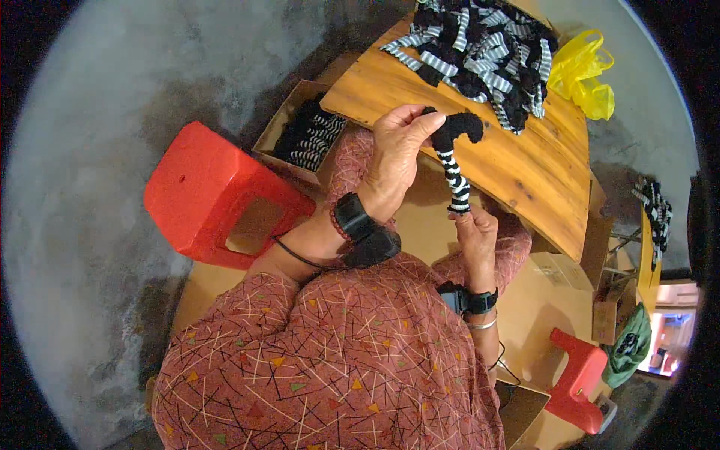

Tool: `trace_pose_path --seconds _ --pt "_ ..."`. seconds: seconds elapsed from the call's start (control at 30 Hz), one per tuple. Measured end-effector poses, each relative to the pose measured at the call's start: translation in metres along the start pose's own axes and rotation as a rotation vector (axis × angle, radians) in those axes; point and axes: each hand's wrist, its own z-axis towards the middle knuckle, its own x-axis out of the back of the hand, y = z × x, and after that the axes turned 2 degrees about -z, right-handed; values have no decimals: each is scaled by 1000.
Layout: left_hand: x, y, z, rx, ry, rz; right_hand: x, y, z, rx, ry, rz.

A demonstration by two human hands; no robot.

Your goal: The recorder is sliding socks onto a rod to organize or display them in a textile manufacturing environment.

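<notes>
At the far left a red plastic stool (217,196) is standing on the grey floor (90,150), and just beside it an open cardboard box (300,135) is holding more black and striped knitted pieces. Moving rightward, the left hand (394,161) is pinching the black upper end of a striped sock (452,154), its fingers (420,124) closed tightly around the knit with the thumb pressing from the near side. The sock is hanging in the air between the two hands, above the person's lap and just in front of the near edge of the wooden desk (525,172), not touching it. The right hand (474,236) is gripping the lower end from below, fingers curled shut around the cuff. In my judgement the piece is being stretched lengthwise for checking or shaping; doing this well is calling for even tension from both ends, a grip close to each tip, and no twisting, so that the knit is lying straight and any fault is showing. The sock itself is looking small and narrow, with a solid black toe portion curving over at the top and a lower section in black and white bands. Further right, a heap of similar striped pieces (484,52) is lying on the desk, with a yellow plastic bag (585,75) beside it at the desk's far edge.
</notes>
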Motion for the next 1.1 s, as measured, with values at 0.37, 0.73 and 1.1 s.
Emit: trace_pose_path --seconds 0.37,0.73,1.1 --pt "-3 4 -10 53 -50 -12 -9 -14 3 -133 -148 192" --pt "-7 16 -8 15 74 -216 -7 -5 -2 -138 -148 185" --pt "-2 2 -4 -72 -34 -64 -9 -15 -2 -202 -191 249"
